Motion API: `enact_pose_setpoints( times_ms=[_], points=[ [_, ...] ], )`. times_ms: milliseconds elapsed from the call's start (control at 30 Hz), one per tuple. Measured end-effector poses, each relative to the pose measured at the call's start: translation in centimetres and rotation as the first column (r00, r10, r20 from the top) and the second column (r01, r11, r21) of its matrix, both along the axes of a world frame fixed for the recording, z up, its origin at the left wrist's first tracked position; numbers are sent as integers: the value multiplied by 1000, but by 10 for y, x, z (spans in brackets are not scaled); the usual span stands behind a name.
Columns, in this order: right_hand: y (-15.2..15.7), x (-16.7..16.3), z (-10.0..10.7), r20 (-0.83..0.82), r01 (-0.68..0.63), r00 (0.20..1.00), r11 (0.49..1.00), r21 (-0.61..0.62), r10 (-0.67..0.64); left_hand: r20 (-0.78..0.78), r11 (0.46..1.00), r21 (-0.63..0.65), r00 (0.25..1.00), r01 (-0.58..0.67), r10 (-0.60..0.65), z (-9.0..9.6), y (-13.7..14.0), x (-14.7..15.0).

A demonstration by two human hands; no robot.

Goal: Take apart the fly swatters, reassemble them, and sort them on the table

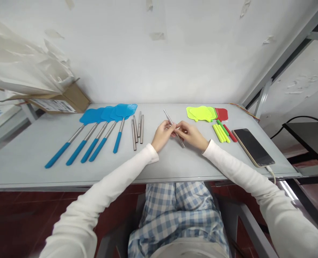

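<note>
Both hands meet over the middle of the table around one slim metal telescopic rod (181, 142), which slants from upper left to lower right. My left hand (163, 136) is closed on the rod's upper part. The fingers of my right hand (191, 135) pinch it just below. Left of my hands lie several similar metal rods (135, 130). Farther left, several blue fly swatters (80, 147) with metal shafts and blue grips lie in a row. To the right are yellow-green swatter heads (202, 113), a red swatter head (222, 114), and yellow (220, 133), green (223, 128) and red (230, 133) handle grips.
A smartphone (253, 147) with a white cable lies at the table's right side. An opened cardboard box (75, 98) with plastic wrapping stands at the back left. A white wall (175, 64) rises behind the table (169, 168). A metal frame (263, 95) stands on the right.
</note>
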State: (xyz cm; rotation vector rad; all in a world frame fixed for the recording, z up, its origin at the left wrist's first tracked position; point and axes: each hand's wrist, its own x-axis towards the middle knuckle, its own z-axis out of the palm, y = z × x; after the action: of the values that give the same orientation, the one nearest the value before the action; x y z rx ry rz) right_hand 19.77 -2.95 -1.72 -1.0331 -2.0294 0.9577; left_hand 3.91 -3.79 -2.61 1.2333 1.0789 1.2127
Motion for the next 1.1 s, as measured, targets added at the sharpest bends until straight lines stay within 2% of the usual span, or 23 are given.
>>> enact_pose_setpoints(
  times_ms=[67, 100, 133, 200, 267, 300, 367, 433, 533, 600, 667, 733, 833, 933, 1000, 1100],
  points=[
    [2, 7, 12, 169, 42, 984, 996, 83, -55, 39, 997, 52, 998, -48, 46, -4, 14, 3],
    [4, 12, 19, 272, 113, 951, 982, 150, -151, 69, 995, 59, 995, -76, 71, -5, 21, 5],
    [6, 19, 25, 375, 207, 882, 950, 234, -285, 104, 994, 49, 990, -102, 96, -6, 28, 5],
    [11, 37, 33, 533, 399, 633, 827, 396, -561, 179, 988, 6, 973, -152, 149, -8, 39, 6],
    [16, 56, 36, 642, 521, 359, 716, 464, -677, 250, 980, -36, 947, -197, 200, -11, 45, 4],
    [17, 63, 36, 690, 555, 261, 690, 465, -675, 282, 975, -55, 933, -215, 222, -12, 46, 4],
    [17, 73, 33, 766, 572, 161, 692, 441, -622, 334, 967, -95, 907, -237, 256, -15, 47, 2],
    [16, 75, 30, 814, 514, 165, 753, 410, -557, 369, 961, -127, 887, -246, 277, -17, 45, 0],
    [11, 68, 28, 839, 341, 299, 872, 351, -455, 397, 956, -151, 870, -250, 291, -19, 42, -1],
    [8, 64, 28, 827, 254, 375, 905, 343, -419, 408, 955, -160, 864, -251, 296, -19, 41, -1],
    [6, 63, 27, 814, 237, 385, 898, 370, -436, 421, 953, -164, 855, -256, 302, -19, 42, -2],
    [4, 65, 26, 822, 256, 346, 889, 381, -452, 439, 949, -169, 842, -266, 314, -19, 42, -2],
    [4, 67, 23, 861, 222, 336, 921, 321, -382, 468, 944, -178, 821, -276, 328, -19, 43, -3],
    [6, 59, 20, 831, 67, 474, 953, 295, -291, 477, 949, -178, 820, -262, 316, -20, 43, -3],
    [8, 51, 18, 779, -9, 564, 941, 337, -274, 476, 952, -174, 825, -252, 306, -20, 43, -4],
    [9, 42, 14, 710, -12, 628, 909, 418, -318, 470, 953, -172, 829, -251, 303, -20, 42, -4]
  ],
)
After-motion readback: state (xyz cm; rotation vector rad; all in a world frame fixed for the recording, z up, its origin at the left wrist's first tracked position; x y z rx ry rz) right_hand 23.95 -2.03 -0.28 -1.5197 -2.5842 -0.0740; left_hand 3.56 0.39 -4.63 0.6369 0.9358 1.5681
